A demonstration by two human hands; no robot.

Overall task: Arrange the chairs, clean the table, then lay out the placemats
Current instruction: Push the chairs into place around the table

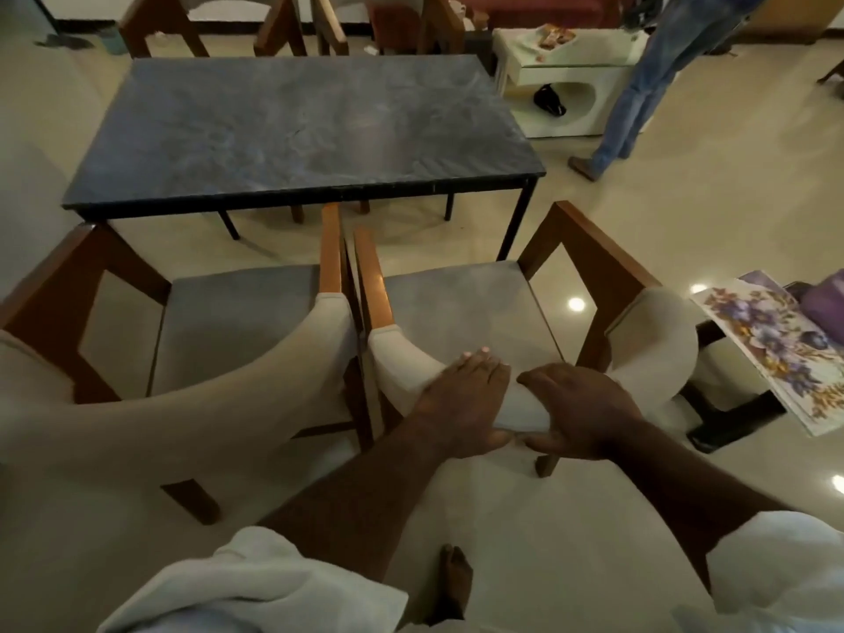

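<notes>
Two wooden armchairs with grey seats and cream padded backs face the dark stone-topped table (297,130). The left chair (228,331) stands tight beside the right chair (461,312). Both my hands grip the curved cream backrest of the right chair: my left hand (461,399) lies over its top with the thumb underneath, and my right hand (584,408) wraps it just to the right. A stack of floral placemats (776,344) lies on a dark stand at the right edge.
Two more chairs (274,25) stand at the table's far side. A white side table (571,75) sits at the back right, with a person in jeans (648,79) beside it. My bare foot (452,582) is on the glossy tiled floor.
</notes>
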